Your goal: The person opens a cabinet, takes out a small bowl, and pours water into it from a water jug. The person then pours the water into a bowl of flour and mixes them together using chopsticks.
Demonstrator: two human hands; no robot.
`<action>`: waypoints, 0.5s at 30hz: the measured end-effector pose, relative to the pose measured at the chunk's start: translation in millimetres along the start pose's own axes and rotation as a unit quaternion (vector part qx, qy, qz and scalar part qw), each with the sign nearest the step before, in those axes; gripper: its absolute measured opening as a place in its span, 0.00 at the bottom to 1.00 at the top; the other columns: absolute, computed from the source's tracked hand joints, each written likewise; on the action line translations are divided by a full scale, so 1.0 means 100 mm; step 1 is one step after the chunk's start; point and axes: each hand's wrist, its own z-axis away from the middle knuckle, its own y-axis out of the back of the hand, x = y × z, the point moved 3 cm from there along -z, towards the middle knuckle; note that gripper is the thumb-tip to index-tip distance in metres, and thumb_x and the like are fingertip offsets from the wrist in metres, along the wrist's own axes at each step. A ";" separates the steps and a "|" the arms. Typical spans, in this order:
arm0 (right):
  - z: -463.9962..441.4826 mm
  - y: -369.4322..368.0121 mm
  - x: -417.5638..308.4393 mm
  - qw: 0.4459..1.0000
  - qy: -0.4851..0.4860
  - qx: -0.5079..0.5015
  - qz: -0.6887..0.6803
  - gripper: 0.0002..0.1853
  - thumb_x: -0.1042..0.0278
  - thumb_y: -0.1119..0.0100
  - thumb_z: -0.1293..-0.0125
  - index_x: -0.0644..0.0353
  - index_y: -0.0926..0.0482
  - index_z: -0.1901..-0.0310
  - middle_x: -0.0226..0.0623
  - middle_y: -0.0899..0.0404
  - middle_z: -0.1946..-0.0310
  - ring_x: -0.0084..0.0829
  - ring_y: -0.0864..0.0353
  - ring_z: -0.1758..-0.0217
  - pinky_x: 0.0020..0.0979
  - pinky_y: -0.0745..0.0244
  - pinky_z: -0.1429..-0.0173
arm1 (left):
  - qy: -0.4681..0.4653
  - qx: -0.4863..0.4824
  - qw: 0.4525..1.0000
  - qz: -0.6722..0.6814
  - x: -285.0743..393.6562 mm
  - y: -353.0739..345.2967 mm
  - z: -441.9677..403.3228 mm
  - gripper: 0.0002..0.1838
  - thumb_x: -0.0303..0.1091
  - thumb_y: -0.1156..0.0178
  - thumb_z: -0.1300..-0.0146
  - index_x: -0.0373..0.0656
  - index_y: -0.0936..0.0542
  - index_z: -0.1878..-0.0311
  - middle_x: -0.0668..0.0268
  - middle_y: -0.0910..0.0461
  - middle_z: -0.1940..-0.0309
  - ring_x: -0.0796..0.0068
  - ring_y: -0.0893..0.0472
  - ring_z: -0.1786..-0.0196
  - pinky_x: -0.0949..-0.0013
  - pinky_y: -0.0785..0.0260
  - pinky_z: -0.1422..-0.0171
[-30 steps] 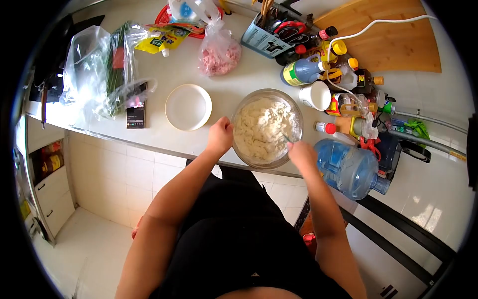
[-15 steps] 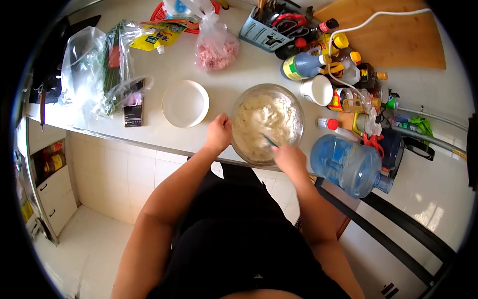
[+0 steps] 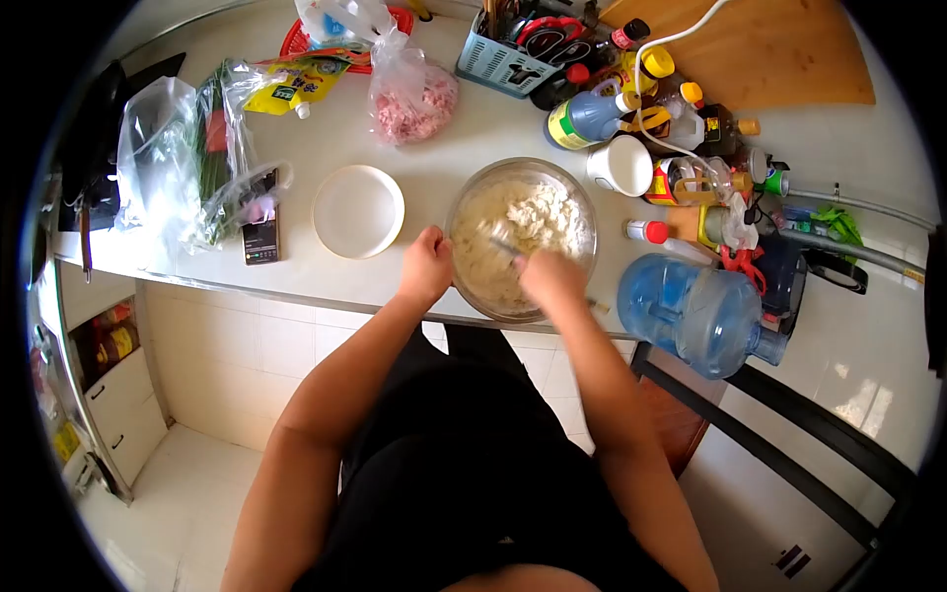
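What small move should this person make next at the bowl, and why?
Probably sweep the utensil toward the far side of the bowl: the white mixture there looks clumpy, the right hand holds the utensil, and the left hand sits at the bowl's edge.

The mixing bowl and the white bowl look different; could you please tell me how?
The mixing bowl is larger than the white bowl. The mixing bowl holds a pale, lumpy mixture; the white bowl looks empty. The right hand holds a utensil in the mixing bowl; no hand touches the white bowl. Both are round and uncovered.
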 end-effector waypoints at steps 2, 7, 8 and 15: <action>-0.16 0.13 0.26 0.998 -0.057 0.028 -0.020 0.23 0.47 0.53 0.34 0.60 0.18 0.67 0.47 0.18 0.66 0.46 0.19 0.60 0.44 0.27 0.58 | 0.032 -0.025 0.999 0.031 -0.01 0.00 0.03 0.08 0.31 0.48 0.41 0.35 0.30 0.70 0.50 0.26 0.77 0.50 0.25 0.71 0.58 0.33 0.64; 0.13 -0.06 0.67 0.995 -0.072 0.072 -0.010 0.24 0.46 0.54 0.34 0.61 0.18 0.66 0.47 0.19 0.66 0.47 0.19 0.59 0.45 0.27 0.57 | 0.029 -0.006 0.998 0.059 -0.10 -0.06 0.00 0.07 0.31 0.48 0.40 0.36 0.30 0.69 0.49 0.26 0.77 0.48 0.26 0.71 0.58 0.33 0.64; 0.26 -0.12 0.60 0.996 -0.077 0.032 -0.017 0.24 0.47 0.54 0.34 0.62 0.19 0.65 0.48 0.19 0.67 0.47 0.19 0.60 0.45 0.27 0.57 | 0.031 -0.004 0.998 0.060 -0.12 -0.06 0.00 0.07 0.31 0.48 0.40 0.36 0.30 0.69 0.49 0.26 0.77 0.48 0.26 0.71 0.58 0.33 0.64; -0.11 0.01 0.16 1.000 -0.016 0.017 -0.001 0.24 0.47 0.53 0.34 0.62 0.18 0.69 0.48 0.19 0.68 0.48 0.19 0.62 0.44 0.26 0.60 | -0.013 -0.007 1.000 -0.001 -0.02 0.00 0.04 0.07 0.31 0.48 0.41 0.36 0.30 0.69 0.49 0.26 0.75 0.46 0.26 0.70 0.57 0.33 0.64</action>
